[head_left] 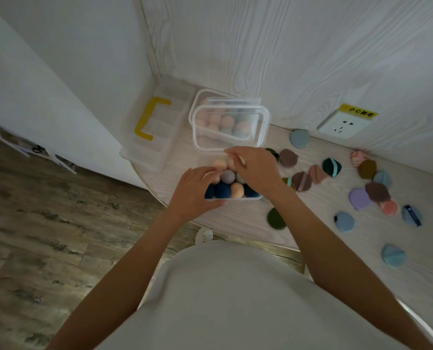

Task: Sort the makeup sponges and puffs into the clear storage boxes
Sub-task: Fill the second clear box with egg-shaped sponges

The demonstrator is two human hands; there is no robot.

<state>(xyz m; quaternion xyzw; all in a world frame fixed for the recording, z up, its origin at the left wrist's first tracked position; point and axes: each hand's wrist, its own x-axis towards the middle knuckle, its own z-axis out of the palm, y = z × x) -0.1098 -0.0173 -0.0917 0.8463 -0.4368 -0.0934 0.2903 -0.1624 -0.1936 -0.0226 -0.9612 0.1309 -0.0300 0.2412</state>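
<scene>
Both hands hide much of the near box [257, 197] of sponges [223, 190]. The left hand [194, 192] curls round its left side, gripping it. The right hand [257, 169] reaches in from above, fingertips pinching a pale sponge [231, 161]. Flat puffs [359, 198] lie scattered on the table [235, 221] to the right.

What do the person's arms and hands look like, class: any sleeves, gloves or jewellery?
Both forearms are bare up to the bottom edge of the picture, with no sleeves in view. The left hand and right hand wear no gloves, and no rings, watch or bracelets show.
</scene>
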